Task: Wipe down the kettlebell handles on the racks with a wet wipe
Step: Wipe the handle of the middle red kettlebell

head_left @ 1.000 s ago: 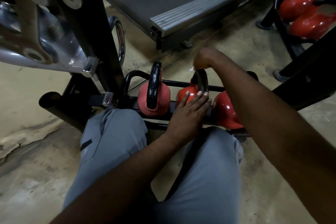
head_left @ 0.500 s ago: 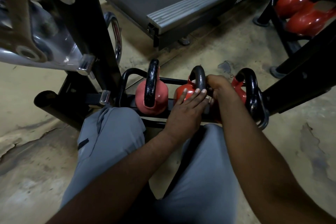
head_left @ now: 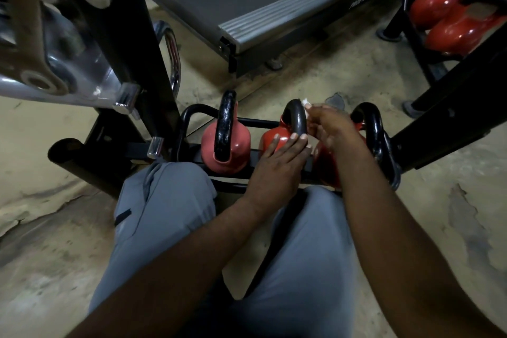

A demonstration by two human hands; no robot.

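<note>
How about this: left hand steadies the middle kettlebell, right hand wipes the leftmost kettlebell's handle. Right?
Not quite. In the head view the right hand holds the wet wipe on the middle kettlebell's handle, not the leftmost's; the left hand does steady the middle kettlebell.

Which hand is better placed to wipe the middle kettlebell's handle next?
Right. The right hand holds the wet wipe at the middle kettlebell's handle; the left hand lies flat on its red body, without a wipe.
</note>
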